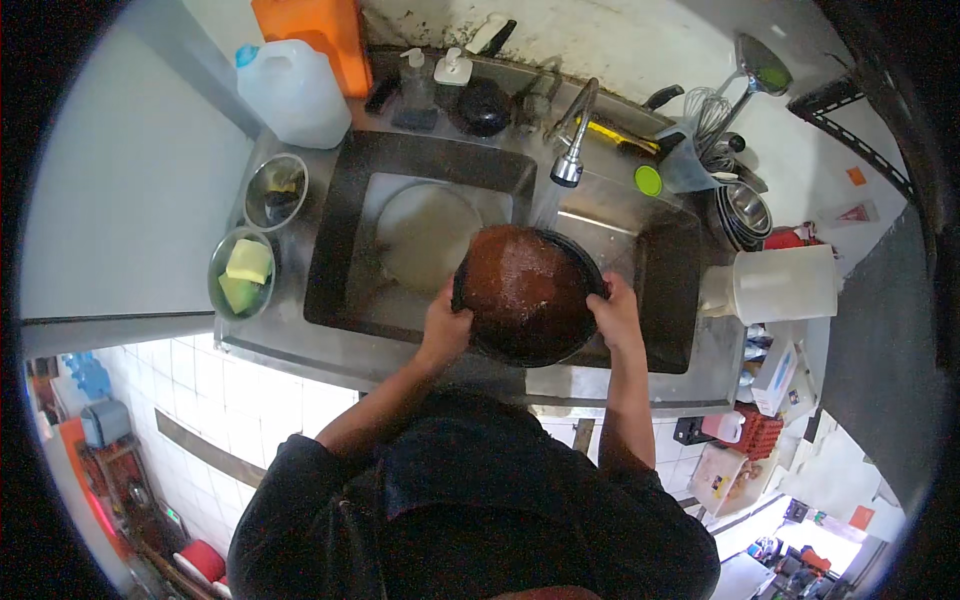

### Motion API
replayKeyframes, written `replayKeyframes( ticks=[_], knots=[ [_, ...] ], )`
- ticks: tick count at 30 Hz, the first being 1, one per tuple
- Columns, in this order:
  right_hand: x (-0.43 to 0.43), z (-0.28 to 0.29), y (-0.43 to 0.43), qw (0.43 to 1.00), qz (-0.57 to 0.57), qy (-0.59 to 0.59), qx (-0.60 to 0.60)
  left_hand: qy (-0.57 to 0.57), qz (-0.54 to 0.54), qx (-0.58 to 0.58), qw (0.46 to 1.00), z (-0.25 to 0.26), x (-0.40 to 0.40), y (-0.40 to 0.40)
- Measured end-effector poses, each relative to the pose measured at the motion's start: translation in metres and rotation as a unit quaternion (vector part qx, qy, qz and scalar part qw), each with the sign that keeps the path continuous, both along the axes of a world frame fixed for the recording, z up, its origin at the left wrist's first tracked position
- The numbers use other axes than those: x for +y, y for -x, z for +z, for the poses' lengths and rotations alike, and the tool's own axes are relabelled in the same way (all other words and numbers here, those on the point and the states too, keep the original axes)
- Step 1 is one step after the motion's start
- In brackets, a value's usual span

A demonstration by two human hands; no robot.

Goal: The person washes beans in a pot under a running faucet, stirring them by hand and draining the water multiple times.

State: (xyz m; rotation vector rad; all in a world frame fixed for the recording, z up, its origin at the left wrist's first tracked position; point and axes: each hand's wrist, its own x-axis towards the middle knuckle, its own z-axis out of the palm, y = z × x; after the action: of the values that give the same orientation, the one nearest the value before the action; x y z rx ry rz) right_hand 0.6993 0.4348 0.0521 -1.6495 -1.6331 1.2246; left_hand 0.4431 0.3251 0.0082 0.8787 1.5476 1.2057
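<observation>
A round black pan (529, 294), reddish-brown across its wet surface, is held between both hands over the double sink. My left hand (448, 322) grips its left rim, thumb on top. On the opposite side, my right hand (616, 311) holds the rim the same way. Water runs from the chrome faucet head (567, 169) onto or just behind the pan's far edge. In the left basin (330, 247) sits a wide round vessel (427, 232) of cloudy liquid, partly hidden by the pan. The right basin (671, 300) lies partly beneath the pan.
Two bowls, one with sponges (249, 262) and one with dark scrubbers (281, 184), stand left. Behind them is a white plastic jug (294, 94). Pump bottles (453, 67) line the back ledge. Right are a pitcher of whisks (686, 161), nested metal bowls (748, 210) and a white container (787, 283).
</observation>
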Motion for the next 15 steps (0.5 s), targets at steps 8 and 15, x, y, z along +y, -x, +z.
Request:
replayKeyframes(
  ticks=[8,15],
  knots=[
    [0.013,0.012,0.010,0.989,0.078,-0.001,-0.125,-0.160,0.011,0.223,0.962,0.006,-0.018,0.007],
    [0.015,-0.003,0.009,0.982,0.066,-0.091,-0.151,0.016,-0.008,0.039,0.999,0.033,-0.024,0.006]
  ],
)
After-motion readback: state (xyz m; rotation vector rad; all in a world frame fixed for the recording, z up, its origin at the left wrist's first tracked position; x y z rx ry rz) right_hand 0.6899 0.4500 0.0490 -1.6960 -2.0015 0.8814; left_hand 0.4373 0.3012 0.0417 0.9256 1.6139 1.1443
